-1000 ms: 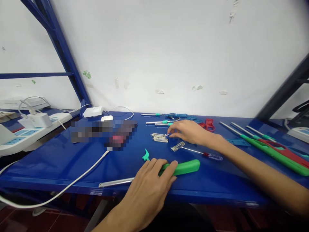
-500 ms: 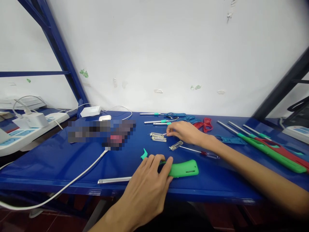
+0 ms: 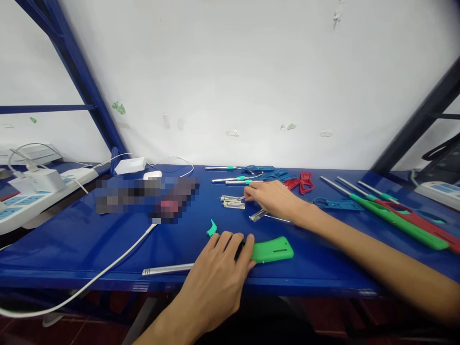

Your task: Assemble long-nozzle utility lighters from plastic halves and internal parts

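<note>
My left hand (image 3: 219,273) lies on a green plastic handle (image 3: 271,249) that ends in a long metal tube (image 3: 167,269), near the front edge of the blue table (image 3: 89,239). Its fingers curl over the handle and hold it down. A small teal trigger piece (image 3: 212,228) sits just beyond those fingers. My right hand (image 3: 273,198) reaches to the middle of the table, fingers pinched at small clear and metal parts (image 3: 233,201). Another clear part (image 3: 257,215) and a screwdriver, mostly hidden, lie under that hand.
Metal tubes with teal collars (image 3: 233,180), blue (image 3: 273,175) and red handle halves (image 3: 304,182) lie at the back. Assembled green and red long lighters (image 3: 398,215) lie at the right. A white cable (image 3: 108,268), chargers and power strips (image 3: 32,189) sit at the left.
My left hand has drawn the green handle a little toward me and curled tighter on it. My right hand moved slightly left onto the small metal parts, now covering the screwdriver.
</note>
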Demonstrator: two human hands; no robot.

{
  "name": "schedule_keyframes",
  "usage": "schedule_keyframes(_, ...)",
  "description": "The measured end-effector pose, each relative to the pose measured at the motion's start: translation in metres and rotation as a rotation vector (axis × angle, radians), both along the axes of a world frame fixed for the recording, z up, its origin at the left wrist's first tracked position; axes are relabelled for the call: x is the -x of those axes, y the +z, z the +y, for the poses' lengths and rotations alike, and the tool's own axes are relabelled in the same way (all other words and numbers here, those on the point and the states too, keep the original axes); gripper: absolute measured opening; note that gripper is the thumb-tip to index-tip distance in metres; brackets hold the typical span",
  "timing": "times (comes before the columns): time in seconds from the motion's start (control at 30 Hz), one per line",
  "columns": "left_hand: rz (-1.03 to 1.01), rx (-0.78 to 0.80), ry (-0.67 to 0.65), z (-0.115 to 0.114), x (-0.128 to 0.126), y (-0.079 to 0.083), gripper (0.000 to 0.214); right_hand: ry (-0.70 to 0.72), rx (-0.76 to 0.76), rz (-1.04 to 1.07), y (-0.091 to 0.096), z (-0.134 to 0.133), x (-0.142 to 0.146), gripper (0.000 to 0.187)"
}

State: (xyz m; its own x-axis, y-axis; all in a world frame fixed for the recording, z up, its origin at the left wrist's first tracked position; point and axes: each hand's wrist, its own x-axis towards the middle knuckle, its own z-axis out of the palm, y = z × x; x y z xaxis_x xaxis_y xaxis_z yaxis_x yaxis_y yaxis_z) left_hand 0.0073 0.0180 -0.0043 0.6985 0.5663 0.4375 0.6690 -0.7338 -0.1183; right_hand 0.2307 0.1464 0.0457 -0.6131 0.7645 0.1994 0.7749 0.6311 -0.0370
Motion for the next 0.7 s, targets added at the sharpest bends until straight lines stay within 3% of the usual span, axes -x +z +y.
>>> schedule_keyframes(0.2,0.020,-0.058,0.008,-0.001,0.000,-0.002,0.041,-0.033,0.075,0.257,0.007,0.000,-0.005,0.018)
schedule_keyframes(0.47,0.008,-0.024,0.008,0.001,-0.001,-0.001,0.041,-0.009,0.425,0.683,0.014,-0.003,-0.002,0.019)
schedule_keyframes(0.7,0.007,-0.013,0.003,0.000,0.000,-0.001,0.040,-0.024,0.574,0.871,0.015,-0.001,-0.003,0.027)
